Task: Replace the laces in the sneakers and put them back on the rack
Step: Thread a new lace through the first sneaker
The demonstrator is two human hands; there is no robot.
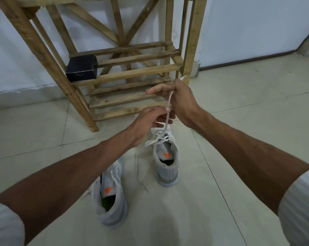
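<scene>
- A pale tiled floor (pixel 239 107) carries everything in the room and meets a white wall behind.
- A bare wooden slatted rack (pixel 137 72) stands on the floor against that wall.
- A near grey-and-white mesh sneaker (pixel 112 210), with an orange triangle on its tongue, stands on the floor below the left forearm, toe toward the rack.
- A far grey-and-white mesh sneaker (pixel 167 169) with the same orange mark stands just beyond it to the right, between it and the rack. Its lacing is slack and tangled at the top.
- A small black cardboard box (pixel 81 70) sits at the left end of one of the rack's shelves.
- The right hand (pixel 178 96), raised in front of the rack's lowest slats, grips a white flat shoelace (pixel 170 101), whose tip pokes out above the knuckles.
- The left hand (pixel 150 119), just below, pinches the same shoelace between thumb and fingertips.
- From the hands the shoelace runs down into the far sneaker's eyelets.
- A loose white strand (pixel 137 167) trails on the floor between the two sneakers.
</scene>
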